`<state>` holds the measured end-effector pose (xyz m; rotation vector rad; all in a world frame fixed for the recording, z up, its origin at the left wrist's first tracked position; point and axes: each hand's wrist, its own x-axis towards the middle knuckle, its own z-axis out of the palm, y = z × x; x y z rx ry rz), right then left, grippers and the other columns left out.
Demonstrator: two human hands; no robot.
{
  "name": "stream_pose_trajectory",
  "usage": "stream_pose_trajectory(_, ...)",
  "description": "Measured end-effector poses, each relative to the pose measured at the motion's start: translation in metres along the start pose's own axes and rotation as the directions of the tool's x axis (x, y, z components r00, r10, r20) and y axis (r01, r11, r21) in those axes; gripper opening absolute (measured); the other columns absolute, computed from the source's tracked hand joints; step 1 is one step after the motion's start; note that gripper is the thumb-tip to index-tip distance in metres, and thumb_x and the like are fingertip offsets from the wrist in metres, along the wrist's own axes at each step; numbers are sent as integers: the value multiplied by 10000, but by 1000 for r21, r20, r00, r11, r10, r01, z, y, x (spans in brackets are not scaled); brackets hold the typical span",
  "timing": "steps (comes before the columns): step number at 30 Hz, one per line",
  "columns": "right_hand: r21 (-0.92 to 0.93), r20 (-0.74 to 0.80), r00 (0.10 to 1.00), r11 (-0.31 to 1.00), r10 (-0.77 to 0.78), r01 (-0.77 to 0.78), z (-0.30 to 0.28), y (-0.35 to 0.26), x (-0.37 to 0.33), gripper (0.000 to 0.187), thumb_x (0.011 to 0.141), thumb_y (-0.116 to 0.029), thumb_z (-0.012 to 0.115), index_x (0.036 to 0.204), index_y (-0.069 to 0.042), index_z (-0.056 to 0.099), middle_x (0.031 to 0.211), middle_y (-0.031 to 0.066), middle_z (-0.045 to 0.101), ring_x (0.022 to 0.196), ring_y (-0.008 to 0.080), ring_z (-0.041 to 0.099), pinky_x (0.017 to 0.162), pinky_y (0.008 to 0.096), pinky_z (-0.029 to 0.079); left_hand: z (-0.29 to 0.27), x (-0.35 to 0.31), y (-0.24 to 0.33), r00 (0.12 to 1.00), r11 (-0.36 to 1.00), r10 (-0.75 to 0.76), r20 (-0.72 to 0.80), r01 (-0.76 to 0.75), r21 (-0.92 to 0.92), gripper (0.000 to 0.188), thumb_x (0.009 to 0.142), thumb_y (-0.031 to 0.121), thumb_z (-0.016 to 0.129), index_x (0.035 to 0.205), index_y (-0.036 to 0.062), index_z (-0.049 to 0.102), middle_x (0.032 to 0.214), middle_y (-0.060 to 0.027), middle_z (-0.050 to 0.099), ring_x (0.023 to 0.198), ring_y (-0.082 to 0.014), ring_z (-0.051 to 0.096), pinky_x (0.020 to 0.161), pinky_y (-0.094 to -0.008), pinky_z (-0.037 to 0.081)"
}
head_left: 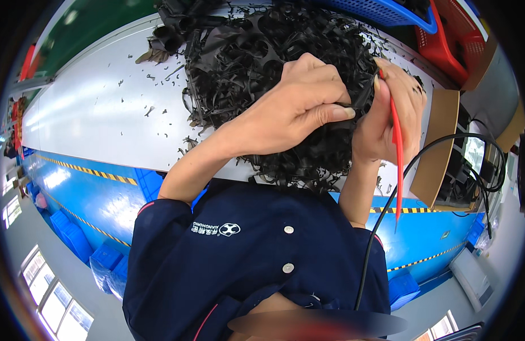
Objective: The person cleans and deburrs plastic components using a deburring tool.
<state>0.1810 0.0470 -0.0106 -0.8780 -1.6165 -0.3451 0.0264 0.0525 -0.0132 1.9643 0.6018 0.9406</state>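
Note:
Over a heap of black, rubber-like scraps (234,85), both my hands are close together. My left hand (308,105) is closed, its thumb and bent fingers pinching the end of a dark, flexible-looking piece (362,94). That piece stretches across to the fingertips of my right hand (394,113), which seem to touch it; its exact shape is hard to make out. In my right hand, closed as well, is a slim red tool (398,159). Its thin pointed end sticks out below the palm, toward me. The upper end is partly covered by my fingers.
The heap lies on a white worktable (98,108) with small crumbs scattered about. A cardboard box (438,153) stands at the right, with a black cable (427,149) arching past it. Blue (382,14) and red (444,42) plastic baskets sit at the far right.

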Motion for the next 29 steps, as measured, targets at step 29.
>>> stream_pose_trajectory(29,-8,61,632,633,773,-774,3,15,-17,135,777,-133,645,805,-3,669,704,111,654,536,176,588,563,191,433,-26,-15,23,770,889,-253,-585,-54,-455,198,805,51,588,993,-10,602,841,-85,595,599,-118,600,475,-159,439)
